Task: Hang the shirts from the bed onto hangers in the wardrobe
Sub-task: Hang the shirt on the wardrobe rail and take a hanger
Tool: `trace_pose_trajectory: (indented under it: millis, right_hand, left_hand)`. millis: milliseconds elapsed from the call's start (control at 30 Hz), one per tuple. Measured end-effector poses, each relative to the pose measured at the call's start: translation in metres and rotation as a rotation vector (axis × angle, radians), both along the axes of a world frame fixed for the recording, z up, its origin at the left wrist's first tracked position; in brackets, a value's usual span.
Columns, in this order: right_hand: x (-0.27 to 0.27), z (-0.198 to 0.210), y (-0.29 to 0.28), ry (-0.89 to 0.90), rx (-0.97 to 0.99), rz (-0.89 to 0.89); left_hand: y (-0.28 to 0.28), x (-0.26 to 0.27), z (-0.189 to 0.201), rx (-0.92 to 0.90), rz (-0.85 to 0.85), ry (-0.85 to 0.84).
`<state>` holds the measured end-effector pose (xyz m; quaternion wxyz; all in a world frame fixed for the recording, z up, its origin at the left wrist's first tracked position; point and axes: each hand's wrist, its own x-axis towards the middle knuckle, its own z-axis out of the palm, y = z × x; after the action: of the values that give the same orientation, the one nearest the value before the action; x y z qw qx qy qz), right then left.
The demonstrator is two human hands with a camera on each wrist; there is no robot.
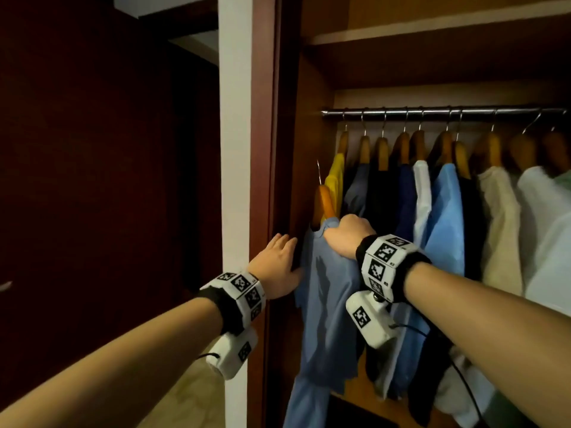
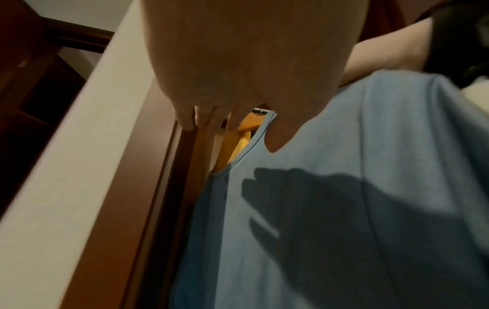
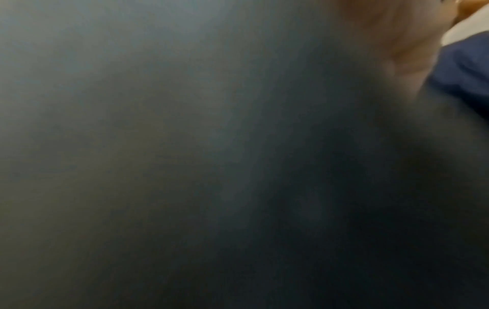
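A light blue shirt (image 1: 327,298) hangs on a wooden hanger (image 1: 323,202) at the wardrobe's left end. The hanger's metal hook (image 1: 318,173) is well below the rail (image 1: 432,112). My right hand (image 1: 346,234) grips the shirt's right shoulder over the hanger, fingers curled out of sight. My left hand (image 1: 279,257) is flat with straight fingers beside the shirt's left shoulder, by the wardrobe frame. In the left wrist view the left hand's fingers (image 2: 201,119) point up past the collar of the blue shirt (image 2: 344,188) and the hanger (image 2: 239,142). Blurred blue cloth (image 3: 185,125) fills the right wrist view.
Several shirts on wooden hangers fill the rail: yellow (image 1: 336,183), dark ones, white (image 1: 421,196), sky blue (image 1: 448,217), cream (image 1: 500,223). The red-brown wardrobe frame (image 1: 262,149) and a white wall strip (image 1: 234,149) stand left. A shelf (image 1: 432,29) runs above the rail.
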<state>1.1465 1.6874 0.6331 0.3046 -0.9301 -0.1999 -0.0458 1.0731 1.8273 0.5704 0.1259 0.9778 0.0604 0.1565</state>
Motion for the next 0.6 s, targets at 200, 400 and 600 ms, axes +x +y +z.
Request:
trace_pose_trajectory:
  millis: [200,400,600]
  right_hand:
    - [0.063,0.051,0.025,-0.084,0.039,-0.112]
    - [0.106,0.108,0.06,-0.195,0.004,-0.146]
    - [0.146,0.137,0.09,-0.182,-0.046,-0.231]
  left_hand:
    - [0.011,0.07,0.085,0.004,-0.068,-0.072]
    - [0.022,0.129,0.159,0.024,-0.007,-0.113]
    - [0.033,0.156,0.19,0.116,0.008,-0.111]
